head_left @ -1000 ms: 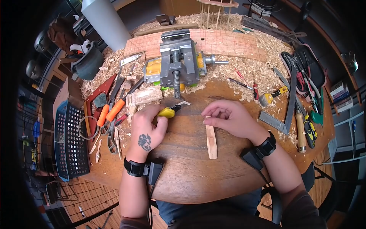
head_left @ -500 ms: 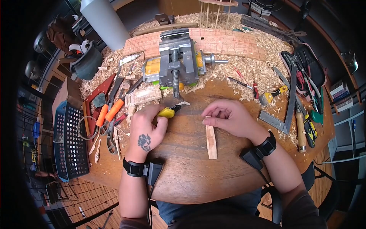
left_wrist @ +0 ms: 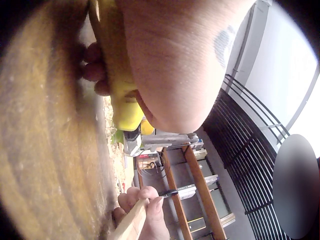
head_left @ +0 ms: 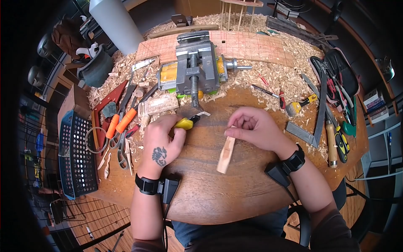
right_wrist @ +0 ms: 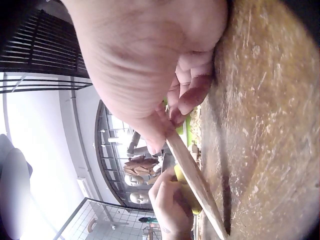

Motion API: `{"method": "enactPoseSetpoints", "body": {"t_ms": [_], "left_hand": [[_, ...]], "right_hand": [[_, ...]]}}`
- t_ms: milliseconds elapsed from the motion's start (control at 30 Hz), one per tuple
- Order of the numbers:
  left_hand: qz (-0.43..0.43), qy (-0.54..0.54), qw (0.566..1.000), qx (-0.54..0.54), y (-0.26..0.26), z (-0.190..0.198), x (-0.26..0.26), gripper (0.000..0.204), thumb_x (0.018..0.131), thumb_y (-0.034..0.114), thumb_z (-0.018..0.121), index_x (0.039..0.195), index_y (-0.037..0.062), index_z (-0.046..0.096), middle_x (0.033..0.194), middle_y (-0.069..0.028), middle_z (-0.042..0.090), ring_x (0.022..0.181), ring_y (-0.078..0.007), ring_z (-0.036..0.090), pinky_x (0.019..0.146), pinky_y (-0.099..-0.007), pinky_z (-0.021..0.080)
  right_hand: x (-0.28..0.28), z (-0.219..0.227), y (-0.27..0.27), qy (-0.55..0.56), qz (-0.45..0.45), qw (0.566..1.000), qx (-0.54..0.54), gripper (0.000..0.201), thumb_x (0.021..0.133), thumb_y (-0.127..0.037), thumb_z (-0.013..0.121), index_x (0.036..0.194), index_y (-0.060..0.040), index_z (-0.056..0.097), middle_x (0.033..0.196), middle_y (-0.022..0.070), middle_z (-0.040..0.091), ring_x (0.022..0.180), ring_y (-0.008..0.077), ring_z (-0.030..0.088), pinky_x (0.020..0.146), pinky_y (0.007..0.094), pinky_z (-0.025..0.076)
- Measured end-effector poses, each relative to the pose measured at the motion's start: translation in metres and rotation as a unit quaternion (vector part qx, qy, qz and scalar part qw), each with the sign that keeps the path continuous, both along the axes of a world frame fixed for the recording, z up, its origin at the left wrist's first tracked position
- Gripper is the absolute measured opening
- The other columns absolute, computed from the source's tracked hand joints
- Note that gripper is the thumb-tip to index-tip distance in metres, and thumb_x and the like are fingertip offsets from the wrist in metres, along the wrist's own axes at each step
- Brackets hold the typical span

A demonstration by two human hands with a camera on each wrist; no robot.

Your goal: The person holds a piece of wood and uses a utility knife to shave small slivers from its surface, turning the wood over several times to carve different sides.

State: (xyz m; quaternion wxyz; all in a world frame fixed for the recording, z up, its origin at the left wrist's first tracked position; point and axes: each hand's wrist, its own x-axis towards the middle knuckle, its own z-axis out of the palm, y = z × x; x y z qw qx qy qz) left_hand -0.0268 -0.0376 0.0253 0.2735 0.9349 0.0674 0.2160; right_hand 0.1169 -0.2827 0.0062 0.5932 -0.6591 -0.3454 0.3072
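My left hand point(head_left: 161, 140) rests on the table at the left, fingers wrapped round a yellow-handled knife point(head_left: 184, 123). Its black collar and short pale blade point(head_left: 204, 113) point away to the right, toward the vise. My right hand point(head_left: 256, 130) pinches the top end of a small carved wood piece point(head_left: 226, 155) between thumb and fingers. The wood is pale, slim and slightly waisted, slanting down to the left. In the right wrist view the wood piece point(right_wrist: 195, 177) has its lower end close to the table surface, with the other fingers curled beside the thumb.
A grey drill-press vise point(head_left: 193, 63) stands ahead among wood shavings point(head_left: 247, 80). On the left lie orange-handled tools point(head_left: 119, 124), scissors point(head_left: 122, 155) and a blue basket point(head_left: 77, 159). To the right are a metal square point(head_left: 302, 133), a yellow-handled brush point(head_left: 300, 105) and a wooden-handled chisel point(head_left: 331, 147).
The lower end of the wood piece has swung left, so it now slants instead of standing nearly straight. The right hand shifted slightly; the left hand and knife stayed put.
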Motion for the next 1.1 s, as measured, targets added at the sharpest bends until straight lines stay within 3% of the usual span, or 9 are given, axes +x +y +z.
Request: {"method": "enactPoseSetpoints", "body": {"t_ms": [133,300,433,600,833,900,1100], "left_hand": [[0.006,0.006,1.000,0.000,-0.001,0.002,-0.001,0.025,0.082,0.013,0.061,0.098,-0.0015,0.074,0.091,-0.0234,0.072,0.081,-0.0411,0.070,0.077,-0.0447,0.057],[0.009,0.028,0.999,-0.015,-0.003,0.004,-0.002,0.025,0.083,0.013,0.061,0.100,0.0005,0.074,0.091,-0.0224,0.072,0.080,-0.0405,0.070,0.075,-0.0452,0.057],[-0.002,0.008,1.000,-0.002,-0.003,0.003,-0.002,0.023,0.083,0.015,0.062,0.099,0.0025,0.074,0.089,-0.0217,0.071,0.079,-0.0403,0.070,0.074,-0.0457,0.057],[-0.028,0.064,0.997,0.014,-0.007,0.017,-0.007,0.022,0.083,0.020,0.066,0.098,0.0059,0.073,0.088,-0.0187,0.071,0.081,-0.0395,0.070,0.074,-0.0475,0.057],[-0.098,0.084,0.991,0.046,-0.017,0.027,-0.011,0.025,0.083,0.024,0.072,0.101,0.0062,0.075,0.091,-0.0163,0.073,0.084,-0.0389,0.071,0.075,-0.0460,0.058],[-0.116,0.060,0.990,0.047,-0.019,0.026,-0.010,0.025,0.083,0.024,0.073,0.100,0.0053,0.075,0.092,-0.0164,0.073,0.084,-0.0390,0.071,0.075,-0.0453,0.058],[-0.135,0.038,0.990,0.021,-0.014,0.028,-0.012,0.025,0.082,0.023,0.077,0.100,0.0055,0.077,0.089,-0.0163,0.073,0.080,-0.0391,0.071,0.071,-0.0446,0.058]], "right_hand": [[0.002,-0.006,0.000,0.022,0.003,0.999,0.030,0.022,0.090,-0.018,0.085,0.103,-0.0071,0.071,0.086,-0.0051,0.065,0.075,0.0016,0.057,0.065,0.0180,0.046],[0.005,-0.004,0.000,0.072,-0.036,0.987,0.141,0.028,0.093,-0.007,0.080,0.116,-0.0028,0.066,0.101,0.0018,0.070,0.093,0.0074,0.066,0.083,0.0217,0.054],[0.009,-0.001,-0.002,0.115,-0.060,0.980,0.154,0.032,0.094,-0.003,0.077,0.123,-0.0016,0.064,0.109,0.0066,0.073,0.103,0.0126,0.069,0.092,0.0261,0.056],[0.007,0.003,-0.001,0.117,-0.100,0.977,0.145,0.037,0.096,-0.001,0.073,0.131,-0.0015,0.060,0.124,0.0125,0.073,0.116,0.0169,0.068,0.099,0.0292,0.055],[0.005,0.015,-0.010,0.077,-0.128,0.973,0.177,0.032,0.097,0.000,0.071,0.128,-0.0015,0.063,0.124,0.0124,0.073,0.118,0.0169,0.068,0.100,0.0302,0.054],[0.004,0.012,-0.010,0.021,-0.081,0.975,0.207,0.032,0.097,0.001,0.071,0.129,-0.0012,0.064,0.125,0.0119,0.072,0.117,0.0153,0.067,0.098,0.0291,0.054],[-0.010,0.010,-0.006,0.052,-0.018,0.985,0.162,0.037,0.098,-0.001,0.072,0.133,-0.0001,0.063,0.126,0.0109,0.072,0.109,0.0113,0.066,0.094,0.0275,0.056]]}}
